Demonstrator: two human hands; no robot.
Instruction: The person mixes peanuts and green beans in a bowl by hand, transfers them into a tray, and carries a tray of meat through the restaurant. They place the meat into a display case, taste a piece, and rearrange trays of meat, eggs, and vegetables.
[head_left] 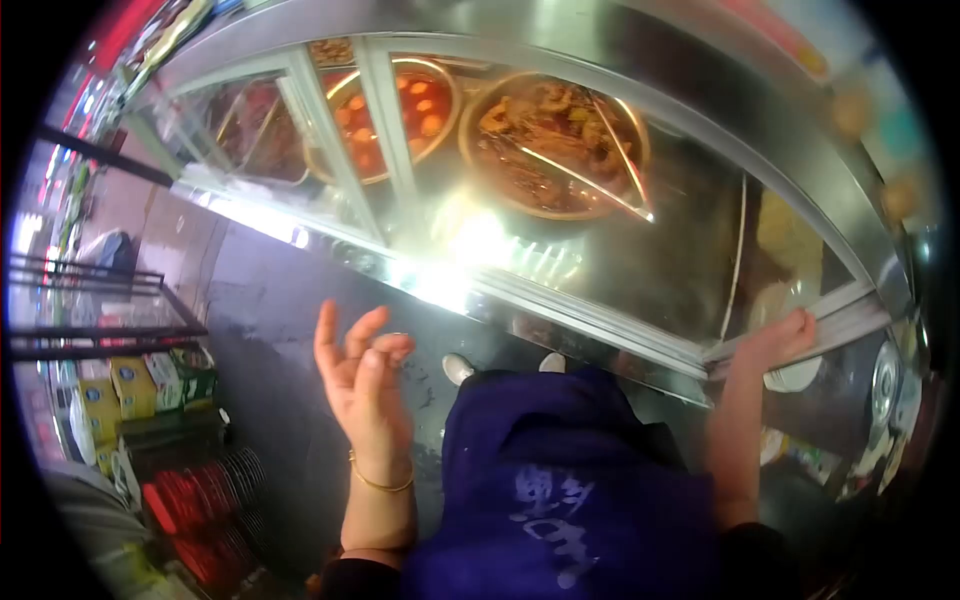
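My left hand [362,372] is raised in the air over the floor, palm up, with its fingers apart and nothing in it. A gold bracelet [382,484] circles that wrist. On the right, my right hand [785,338] is at the white frame [845,312] of the glass food cabinet, its fingers curled over the frame and slightly blurred. Inside the cabinet is a round pan [470,150] of dark braised food in brown liquid, with metal tongs [590,184] lying across it. Left of it, behind a glass panel, a second pan [455,105] holds eggs in red broth.
The cabinet's metal sill [440,285] runs slantwise before me. At left are a dark metal rack [165,290], yellow and green boxes [135,390] and red crates [200,490]. A purple apron [570,480] covers my front. Below my right hand lies a white round item [795,376].
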